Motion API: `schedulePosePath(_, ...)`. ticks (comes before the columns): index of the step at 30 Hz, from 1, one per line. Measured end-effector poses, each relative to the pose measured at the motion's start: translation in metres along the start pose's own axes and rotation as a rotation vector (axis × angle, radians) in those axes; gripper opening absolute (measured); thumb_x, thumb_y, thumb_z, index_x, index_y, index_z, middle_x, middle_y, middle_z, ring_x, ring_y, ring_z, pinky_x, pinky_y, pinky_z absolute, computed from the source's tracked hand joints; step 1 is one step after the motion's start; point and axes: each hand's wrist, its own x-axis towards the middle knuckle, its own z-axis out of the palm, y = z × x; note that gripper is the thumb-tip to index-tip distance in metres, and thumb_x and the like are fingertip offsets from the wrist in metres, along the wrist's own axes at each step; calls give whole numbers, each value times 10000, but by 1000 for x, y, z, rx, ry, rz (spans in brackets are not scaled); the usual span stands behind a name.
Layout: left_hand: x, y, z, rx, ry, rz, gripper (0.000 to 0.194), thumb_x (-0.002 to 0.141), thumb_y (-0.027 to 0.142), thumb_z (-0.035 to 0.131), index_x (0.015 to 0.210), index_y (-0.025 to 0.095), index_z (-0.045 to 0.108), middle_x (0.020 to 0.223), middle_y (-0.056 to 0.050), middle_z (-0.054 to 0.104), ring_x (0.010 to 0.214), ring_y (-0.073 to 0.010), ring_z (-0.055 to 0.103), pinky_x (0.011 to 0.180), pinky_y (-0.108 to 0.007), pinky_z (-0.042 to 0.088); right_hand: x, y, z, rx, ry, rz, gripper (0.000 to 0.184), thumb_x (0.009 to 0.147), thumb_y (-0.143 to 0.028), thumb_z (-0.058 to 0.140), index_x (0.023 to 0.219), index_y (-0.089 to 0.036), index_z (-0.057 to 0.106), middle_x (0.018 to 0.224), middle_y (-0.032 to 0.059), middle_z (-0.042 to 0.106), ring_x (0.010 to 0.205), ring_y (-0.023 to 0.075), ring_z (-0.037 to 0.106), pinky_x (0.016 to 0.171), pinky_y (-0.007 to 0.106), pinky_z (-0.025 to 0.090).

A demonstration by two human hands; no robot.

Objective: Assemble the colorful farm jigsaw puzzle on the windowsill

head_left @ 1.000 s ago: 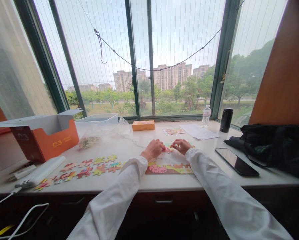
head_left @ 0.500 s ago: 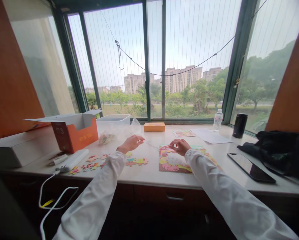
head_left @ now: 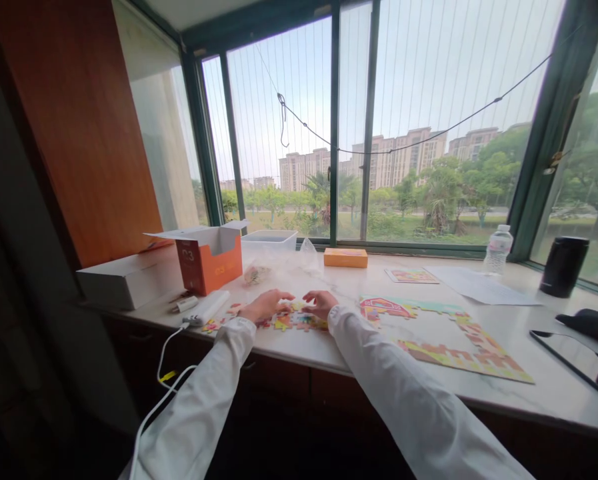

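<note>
Head view: a bare left hand and a bare right hand, both white-sleeved, were at a scatter of small, flat, multicoloured jigsaw pieces, left of a partly assembled, multicoloured puzzle border.

On both hands the fingers were loosely bent and parted, released rather than clenched; whether any fingertip touched a piece could not be told. The puzzle border lay flat on a white marbled tabletop, which showed through its middle. Beyond the border lay a small printed picture card; beyond it and to its left, an orange rectangular box; farther left, an open orange-and-white cardboard carton. Right of the border was a flat, glossy black phone.
</note>
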Motion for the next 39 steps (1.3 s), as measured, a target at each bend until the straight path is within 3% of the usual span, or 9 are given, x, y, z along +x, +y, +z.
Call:
schedulePosePath(6,-2,6,-1,82,-18,74,336,825,345,675,1151,283,730,1143,-60,699,1036,-230,649,945,-307,470,12,-1,11,55,-34,-8,437,662,-295,837,1084,-260,728,1034,10,759,918,213,695,793,300,548)
schedulePosePath(11,0,7,2,167,27,236,294,869,207,622,1148,235,708,1086,-75,718,1078,-233,615,949,-320,470,15,1,11,51,8,-64,386,651,-254,842,1025,-233,749,1007,30,764,910,218,704,811,310,548)
schedulePosePath(18,15,27,12,273,165,336,331,919,183,591,1247,176,631,1133,-83,702,1055,-234,594,946,-356,475,4,19,-19,100,95,-202,255,715,-230,811,962,-225,746,962,38,771,935,229,716,879,372,545)
schedulePosePath(23,42,76,24,307,212,384,323,941,266,598,1252,180,617,1125,-81,694,1055,-228,590,934,-350,475,-23,53,-69,167,84,-195,252,735,-332,793,961,-240,732,979,35,771,982,244,716,890,388,544)
schedulePosePath(32,111,201,69,385,148,488,319,987,374,506,1208,168,609,1095,-109,683,1040,-229,586,919,-343,456,-111,138,-167,97,127,-75,414,730,-505,744,1036,-229,710,1035,71,764,983,281,710,766,373,521)
schedulePosePath(36,138,245,90,408,122,565,324,989,391,491,1195,167,604,1075,-113,685,1042,-238,587,895,-344,455,-149,174,-198,54,153,-33,446,745,-577,710,1013,-221,720,1028,89,765,981,289,701,756,380,501)
schedulePosePath(39,149,266,109,374,140,612,332,989,394,490,1209,172,600,1079,-111,687,1051,-243,586,898,-352,458,-169,198,-210,47,164,8,486,751,-626,684,1024,-226,719,1035,85,764,979,282,697,757,376,494)
